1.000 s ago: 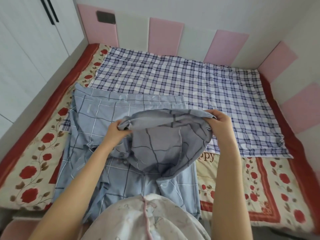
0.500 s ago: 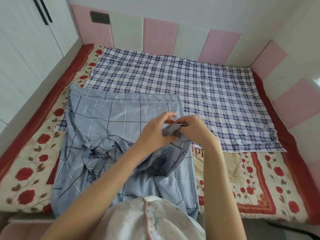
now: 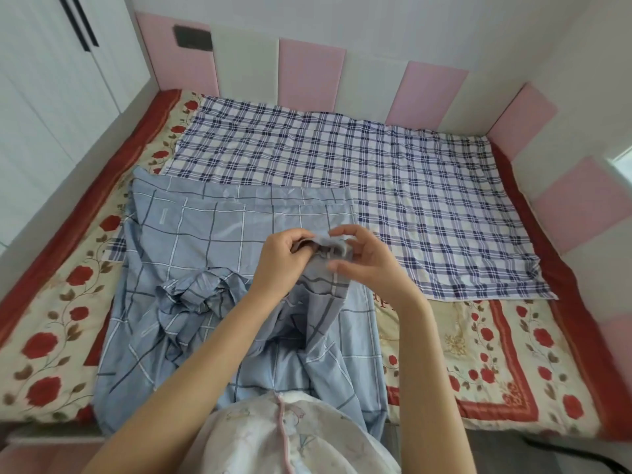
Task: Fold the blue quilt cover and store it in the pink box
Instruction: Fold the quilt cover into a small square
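- On the bed (image 3: pixel 496 354), near left, the blue quilt cover (image 3: pixel 205 234) lies spread, rumpled at its middle.
- Left hand (image 3: pixel 280 265) and right hand (image 3: pixel 366 268) both pinch one bunched corner, lifted.
- Plaid sheet (image 3: pixel 376 165) lies beyond, right.

Your quilt cover (image 3: pixel 212 241) is light blue, with a wide grid of white lines and dark grey lines. The sheet (image 3: pixel 393 186) is white with a dense check in navy blue. The bedspread (image 3: pixel 44 336) is cream, printed with red roses and brown leaves, and it has a red border. The wall panels (image 3: pixel 311 75) alternate between pink and white. The wardrobe (image 3: pixel 41 80) is white and its handles (image 3: pixel 82 25) are black. Your garment (image 3: pixel 260 443) is white with a pale print and pink piping.
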